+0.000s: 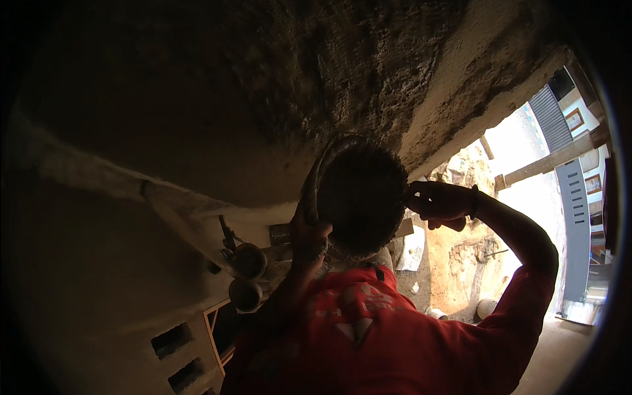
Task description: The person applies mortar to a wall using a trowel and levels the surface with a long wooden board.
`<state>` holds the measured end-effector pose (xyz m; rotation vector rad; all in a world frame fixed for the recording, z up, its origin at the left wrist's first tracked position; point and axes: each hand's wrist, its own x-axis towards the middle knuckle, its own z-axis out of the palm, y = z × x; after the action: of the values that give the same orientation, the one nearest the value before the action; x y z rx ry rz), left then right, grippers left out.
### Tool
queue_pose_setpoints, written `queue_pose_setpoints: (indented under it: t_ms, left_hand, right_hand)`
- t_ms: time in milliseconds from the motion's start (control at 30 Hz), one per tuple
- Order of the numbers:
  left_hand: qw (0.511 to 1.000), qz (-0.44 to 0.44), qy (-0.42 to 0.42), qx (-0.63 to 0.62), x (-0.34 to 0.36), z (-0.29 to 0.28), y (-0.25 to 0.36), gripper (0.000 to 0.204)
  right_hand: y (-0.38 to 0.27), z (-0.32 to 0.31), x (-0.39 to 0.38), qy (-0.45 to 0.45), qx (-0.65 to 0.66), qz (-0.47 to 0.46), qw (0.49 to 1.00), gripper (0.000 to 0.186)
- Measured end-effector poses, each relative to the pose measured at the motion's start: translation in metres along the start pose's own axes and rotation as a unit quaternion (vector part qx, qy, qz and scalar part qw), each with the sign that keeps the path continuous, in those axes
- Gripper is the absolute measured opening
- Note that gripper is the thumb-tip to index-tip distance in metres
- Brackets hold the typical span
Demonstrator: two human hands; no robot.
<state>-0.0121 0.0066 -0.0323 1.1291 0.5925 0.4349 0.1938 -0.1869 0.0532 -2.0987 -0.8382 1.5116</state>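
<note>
My left hand [309,237] is closed on the left rim of a round, dark pan [359,194] with a rough, crusted edge, held in front of my red shirt. Its contents are too dark to make out. At the pan's right edge, my right hand [441,201] has its fingers curled, with a dark shape below them; what it grips is hidden in shadow.
A rough plastered surface [362,66] spans the top. Down at lower left are two bucket-like containers [245,295], planks and a wall with dark openings [171,339]. To the right, a sunlit opening shows a wooden beam [546,164] and rubble-strewn ground [467,270].
</note>
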Motion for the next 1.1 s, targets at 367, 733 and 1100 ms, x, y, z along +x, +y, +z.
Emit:
queue_pose_setpoints:
  t_ms: [367, 733, 1100]
  left_hand:
    - [0.993, 0.07, 0.038, 0.092, -0.009, 0.008, -0.017, 0.072]
    - [0.996, 0.018, 0.017, 0.084, 0.02, -0.024, 0.012, 0.064]
    - [0.995, 0.003, 0.009, 0.098, 0.008, -0.011, -0.002, 0.063]
  right_hand:
    - [0.05, 0.094, 0.099, 0.148, 0.046, -0.252, 0.955, 0.025]
    - [0.009, 0.078, 0.065, 0.204, -0.5, -0.302, 0.786, 0.038]
    - [-0.039, 0.077, 0.063, 0.334, -0.478, -0.03, 0.812, 0.029]
